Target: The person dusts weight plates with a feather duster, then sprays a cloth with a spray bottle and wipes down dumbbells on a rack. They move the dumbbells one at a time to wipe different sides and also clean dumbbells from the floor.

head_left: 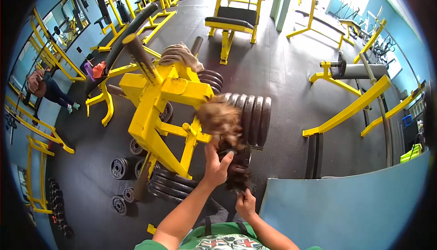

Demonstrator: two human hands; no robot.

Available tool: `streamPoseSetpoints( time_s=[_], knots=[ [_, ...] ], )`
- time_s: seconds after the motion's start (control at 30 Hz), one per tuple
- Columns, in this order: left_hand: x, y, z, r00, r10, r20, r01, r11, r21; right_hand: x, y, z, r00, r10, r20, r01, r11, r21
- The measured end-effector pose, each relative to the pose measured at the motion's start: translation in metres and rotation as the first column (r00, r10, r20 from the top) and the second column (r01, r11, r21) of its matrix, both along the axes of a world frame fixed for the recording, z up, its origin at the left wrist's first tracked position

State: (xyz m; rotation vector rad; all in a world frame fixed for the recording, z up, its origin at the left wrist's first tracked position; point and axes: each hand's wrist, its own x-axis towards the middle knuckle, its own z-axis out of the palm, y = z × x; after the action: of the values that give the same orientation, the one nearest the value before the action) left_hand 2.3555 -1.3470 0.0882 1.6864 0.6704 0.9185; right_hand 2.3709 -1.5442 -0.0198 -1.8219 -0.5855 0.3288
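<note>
Left hand [215, 170] at the duster [221, 120], thumb raised; its fingers are partly hidden behind the brown tufts, so how far it is closed cannot be told. Right hand [246, 206], lower down, has its fingers curled shut about the duster's near end. The duster (its far part blurred) runs between the rack's right side and the right hand, its tufts in front of the thick plates [257, 120].

From left to right: a person [45, 86] stands near the floor's left edge, with dumbbells [59, 209] in a row along that same edge, nearer the viewer. Loose plates [119, 168] lie on the floor [86, 159] just left of the rack [152, 99], which is yellow, with black low plates [170, 187] at its near end. A striped towel [179, 54] drapes over the rack's far top edge. Beyond stands a seat [231, 17], black pads on a yellow frame, toward the floor's far edge. At the near right corner of the floor is a pale blue panel [346, 209]; farther back, a yellow bench [350, 99] stands toward the right edge.
</note>
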Motion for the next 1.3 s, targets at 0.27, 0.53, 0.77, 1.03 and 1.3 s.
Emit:
streamPoseSetpoints(
  time_s=[0.27, 0.53, 0.77, 1.03, 1.3],
  knots=[
    [-0.019, -0.006, -0.006, 0.995, -0.102, -0.023, 0.099, 0.989, -0.106, 0.034, 0.024, 0.026, 0.982, -0.026, 0.188, 0.043, 0.995, -0.087],
    [-0.048, 0.008, -0.014, 1.000, -0.005, 0.012, 0.010, 0.902, -0.432, 0.098, -0.090, 0.064, 0.759, 0.379, 0.529, 0.180, 0.659, -0.730],
    [-0.056, 0.004, -0.015, 0.998, -0.027, 0.054, 0.044, 0.933, -0.356, 0.201, -0.080, 0.294, 0.617, 0.380, 0.689, 0.590, 0.356, -0.725],
    [-0.042, 0.015, 0.015, 1.000, 0.014, 0.018, -0.013, 0.996, -0.092, 0.253, -0.008, 0.264, 0.837, 0.324, 0.440, -0.081, 0.870, -0.486],
    [0.004, 0.035, 0.029, 0.987, 0.027, -0.160, 0.030, 0.940, 0.340, 0.316, 0.075, 0.211, 0.764, 0.330, 0.554, 0.093, 0.794, -0.601]
  ],
)
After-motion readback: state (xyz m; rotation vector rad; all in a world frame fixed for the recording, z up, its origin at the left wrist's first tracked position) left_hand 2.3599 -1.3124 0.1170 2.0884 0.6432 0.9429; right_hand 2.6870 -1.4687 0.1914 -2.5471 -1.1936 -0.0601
